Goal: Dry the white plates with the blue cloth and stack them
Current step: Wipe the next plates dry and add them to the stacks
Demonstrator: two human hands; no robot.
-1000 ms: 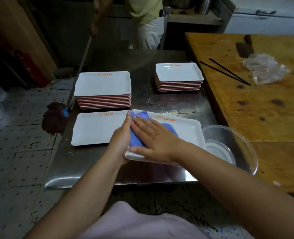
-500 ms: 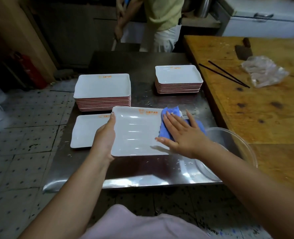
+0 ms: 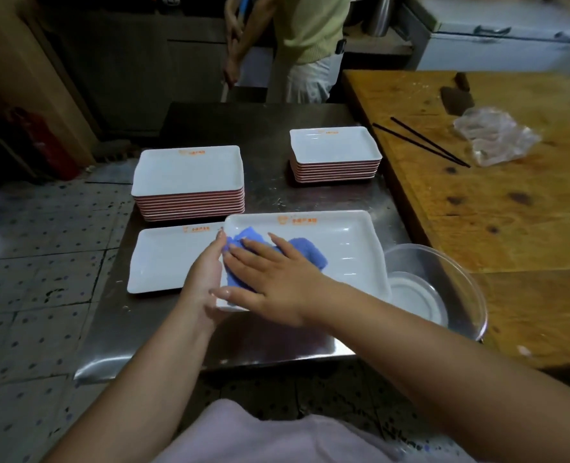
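Observation:
A white rectangular plate [image 3: 347, 248] lies in front of me on the steel table [image 3: 267, 195]. My left hand [image 3: 205, 272] grips its left edge. With straight fingers, my right hand [image 3: 273, 279] presses the blue cloth [image 3: 305, 250] flat onto the plate's left half. A single white plate [image 3: 163, 259] lies to the left, partly under the held one. Two stacks of white plates stand behind: a large stack [image 3: 190, 182] at the left and a smaller stack [image 3: 335, 155] at the right.
A clear plastic bowl [image 3: 444, 262] with a lid inside sits at the table's right front corner. The wooden table [image 3: 510, 202] to the right carries black chopsticks [image 3: 420, 142] and a plastic bag [image 3: 494, 138]. A person [image 3: 303, 45] with a mop handle stands beyond the table.
My right hand slid the blue cloth from the plate's right end back to its left half. The left hand kept its hold on the left edge.

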